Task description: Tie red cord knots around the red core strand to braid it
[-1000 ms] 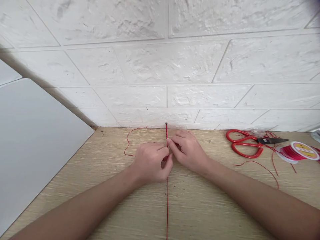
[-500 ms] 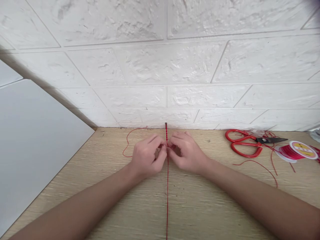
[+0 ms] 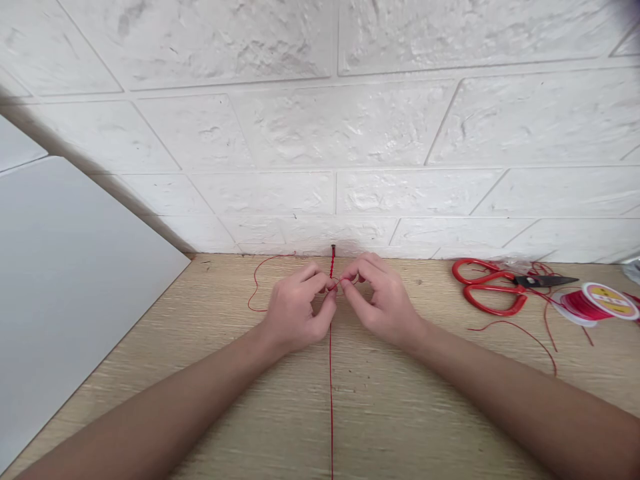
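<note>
A red cord (image 3: pixel 331 393) runs straight from the near edge of the view up to a short knotted length (image 3: pixel 332 265), which is fastened to a small dark nail (image 3: pixel 333 247) at the foot of the wall. Just below the knots, my left hand (image 3: pixel 303 303) pinches thin red cord between thumb and forefinger beside the straight strand. My right hand (image 3: pixel 380 297) pinches a thin strand of the cord too, a little to the right. A small piece of strand shows between the two fingertips. A loose red tail (image 3: pixel 256 277) curves over the table left of my left hand.
Red-handled scissors (image 3: pixel 495 293) lie at the right, touching loose red cord. Beside them is a spool of red cord (image 3: pixel 583 307). A cut cord piece (image 3: pixel 525 331) lies nearer. The white brick-patterned wall (image 3: pixel 280 193) closes the back, and a white panel (image 3: pixel 85 287) stands left.
My right hand has drawn slightly right, away from my left, opening a small gap with strand across it. The straight cord has shifted a little left.
</note>
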`<action>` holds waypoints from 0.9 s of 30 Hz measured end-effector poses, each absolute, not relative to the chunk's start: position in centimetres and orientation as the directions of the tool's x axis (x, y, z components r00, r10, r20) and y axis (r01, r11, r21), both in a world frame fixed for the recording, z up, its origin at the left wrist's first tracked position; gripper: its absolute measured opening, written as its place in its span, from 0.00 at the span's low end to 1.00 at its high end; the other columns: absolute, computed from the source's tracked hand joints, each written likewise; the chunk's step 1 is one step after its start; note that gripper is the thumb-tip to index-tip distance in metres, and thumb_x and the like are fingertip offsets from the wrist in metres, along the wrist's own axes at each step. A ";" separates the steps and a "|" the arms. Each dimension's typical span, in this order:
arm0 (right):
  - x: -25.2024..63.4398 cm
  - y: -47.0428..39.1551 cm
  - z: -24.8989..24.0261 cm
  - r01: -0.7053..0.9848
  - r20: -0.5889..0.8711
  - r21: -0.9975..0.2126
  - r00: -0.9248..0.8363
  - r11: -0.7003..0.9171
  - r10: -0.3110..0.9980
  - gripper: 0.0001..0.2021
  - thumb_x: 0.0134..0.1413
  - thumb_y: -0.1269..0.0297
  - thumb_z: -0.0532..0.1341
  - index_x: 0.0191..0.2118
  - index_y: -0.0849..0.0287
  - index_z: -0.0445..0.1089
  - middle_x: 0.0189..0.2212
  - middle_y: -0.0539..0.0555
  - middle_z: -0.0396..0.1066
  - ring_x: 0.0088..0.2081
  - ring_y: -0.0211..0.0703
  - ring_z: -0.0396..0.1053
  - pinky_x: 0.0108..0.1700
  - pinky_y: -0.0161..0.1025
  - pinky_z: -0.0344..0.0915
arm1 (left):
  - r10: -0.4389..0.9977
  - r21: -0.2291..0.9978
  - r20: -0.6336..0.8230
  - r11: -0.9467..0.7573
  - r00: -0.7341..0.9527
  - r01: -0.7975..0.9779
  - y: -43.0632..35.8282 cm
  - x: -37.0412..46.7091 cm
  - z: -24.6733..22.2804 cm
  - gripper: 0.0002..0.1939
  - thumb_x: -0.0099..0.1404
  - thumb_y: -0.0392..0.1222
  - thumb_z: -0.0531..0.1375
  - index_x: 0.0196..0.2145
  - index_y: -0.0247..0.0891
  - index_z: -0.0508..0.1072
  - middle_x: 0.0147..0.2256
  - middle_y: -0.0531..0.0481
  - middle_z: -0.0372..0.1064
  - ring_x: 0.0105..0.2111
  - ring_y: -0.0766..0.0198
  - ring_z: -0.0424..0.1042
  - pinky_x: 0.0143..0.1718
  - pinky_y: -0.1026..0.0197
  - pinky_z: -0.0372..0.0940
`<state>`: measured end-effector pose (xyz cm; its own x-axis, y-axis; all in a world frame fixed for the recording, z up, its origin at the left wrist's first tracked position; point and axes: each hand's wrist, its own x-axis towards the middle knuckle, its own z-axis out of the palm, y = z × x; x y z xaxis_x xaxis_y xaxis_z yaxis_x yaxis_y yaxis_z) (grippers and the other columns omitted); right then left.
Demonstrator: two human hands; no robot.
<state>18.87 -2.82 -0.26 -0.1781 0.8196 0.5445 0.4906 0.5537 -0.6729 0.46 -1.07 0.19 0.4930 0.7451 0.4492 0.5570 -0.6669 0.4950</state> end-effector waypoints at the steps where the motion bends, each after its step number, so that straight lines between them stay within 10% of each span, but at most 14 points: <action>1: 18.9 -2.7 -0.3 0.473 0.535 -0.703 -0.138 0.530 0.833 0.04 0.61 0.70 0.57 0.35 0.56 0.67 0.33 0.53 0.69 0.38 0.45 0.66 0.41 0.43 0.63 | 0.751 0.508 0.445 -0.660 0.487 0.553 -1.1 0.4 0.3 0.07 0.65 0.37 0.56 0.31 0.36 0.72 0.29 0.51 0.63 0.24 0.69 0.59 0.25 0.63 0.55; 16: 19.0 -1.9 -0.9 0.044 0.304 -0.953 0.189 0.301 0.934 0.10 0.68 0.56 0.54 0.43 0.55 0.68 0.28 0.50 0.72 0.34 0.42 0.70 0.42 0.41 0.66 | 0.870 0.678 0.365 -0.492 0.331 0.547 -0.5 0.2 0.7 0.22 0.72 0.41 0.51 0.19 0.37 0.65 0.21 0.53 0.58 0.25 0.65 0.61 0.32 0.58 0.56; 27: 19.0 -3.2 -0.7 0.041 0.355 -0.935 0.042 0.353 0.934 0.16 0.69 0.53 0.52 0.34 0.55 0.69 0.18 0.46 0.57 0.23 0.40 0.62 0.28 0.39 0.60 | 0.918 0.664 0.292 -0.396 0.268 0.634 0.1 0.4 0.4 0.20 0.66 0.39 0.53 0.16 0.38 0.58 0.18 0.56 0.54 0.22 0.67 0.56 0.28 0.60 0.51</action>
